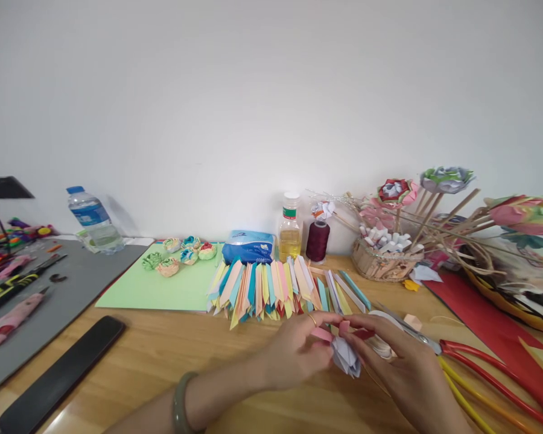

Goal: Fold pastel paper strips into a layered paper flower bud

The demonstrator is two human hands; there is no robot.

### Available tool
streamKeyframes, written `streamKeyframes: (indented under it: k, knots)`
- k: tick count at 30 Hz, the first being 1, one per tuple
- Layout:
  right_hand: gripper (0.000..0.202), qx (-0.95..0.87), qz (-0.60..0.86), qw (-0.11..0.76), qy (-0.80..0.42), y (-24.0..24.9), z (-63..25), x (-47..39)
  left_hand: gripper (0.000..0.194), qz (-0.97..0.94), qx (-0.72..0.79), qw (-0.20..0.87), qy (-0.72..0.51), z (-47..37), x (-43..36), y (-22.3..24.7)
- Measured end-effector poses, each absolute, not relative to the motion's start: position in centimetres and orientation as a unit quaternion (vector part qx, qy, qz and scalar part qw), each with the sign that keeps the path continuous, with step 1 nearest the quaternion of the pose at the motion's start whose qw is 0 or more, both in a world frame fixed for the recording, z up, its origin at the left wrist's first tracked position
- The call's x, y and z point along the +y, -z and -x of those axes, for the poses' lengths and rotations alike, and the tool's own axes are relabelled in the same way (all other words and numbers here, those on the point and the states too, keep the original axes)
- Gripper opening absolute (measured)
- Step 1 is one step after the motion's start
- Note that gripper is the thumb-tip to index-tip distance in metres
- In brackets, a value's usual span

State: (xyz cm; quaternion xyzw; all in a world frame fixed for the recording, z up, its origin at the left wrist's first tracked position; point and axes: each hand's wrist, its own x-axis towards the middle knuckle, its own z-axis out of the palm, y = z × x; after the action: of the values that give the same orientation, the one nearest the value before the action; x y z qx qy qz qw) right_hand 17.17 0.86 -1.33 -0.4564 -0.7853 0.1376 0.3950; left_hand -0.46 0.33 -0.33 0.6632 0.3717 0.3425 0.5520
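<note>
A small folded paper piece, pale lilac (345, 357) below with pink strips at its top, is held between both hands near the table's front. My left hand (294, 349), with a ring and a green bangle, pinches it from the left. From the right, my right hand (398, 361) grips its pink part with thumb and fingers. Just behind the hands lies a row of folded paper strips (265, 289) in teal, yellow, peach and lilac. Red-handled scissors (475, 355) rest right of my right hand, beside a white roll (382, 346) partly hidden by it.
Along the wall stand a water bottle (95, 220), a blue tissue pack (248, 246), a yellow-liquid bottle (290, 232), a dark thread spool (318, 241) and a basket (384, 265). Paper rosettes sit on green paper (131, 289). A black slab (63, 374) lies at left.
</note>
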Motion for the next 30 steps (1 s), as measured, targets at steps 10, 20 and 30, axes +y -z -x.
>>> streamKeyframes:
  k: [10, 20, 30]
  knots:
    - [0.014, -0.801, 0.434, 0.41, -0.047, 2.4, -16.6, 0.4, 0.02, -0.677, 0.468, 0.386, -0.415, -0.5, -0.1, 1.3]
    - [0.013, -0.825, 0.386, 0.413, -0.015, 1.8, -16.9, 0.7, 0.022, -0.697, 0.424, 0.368, -0.445, -0.4, 0.1, 1.7]
    - [0.011, -0.816, 0.415, 0.397, 0.063, 2.3, -17.1, 0.6, 0.022, -0.686, 0.435, 0.354, -0.464, -0.5, -0.1, 1.9]
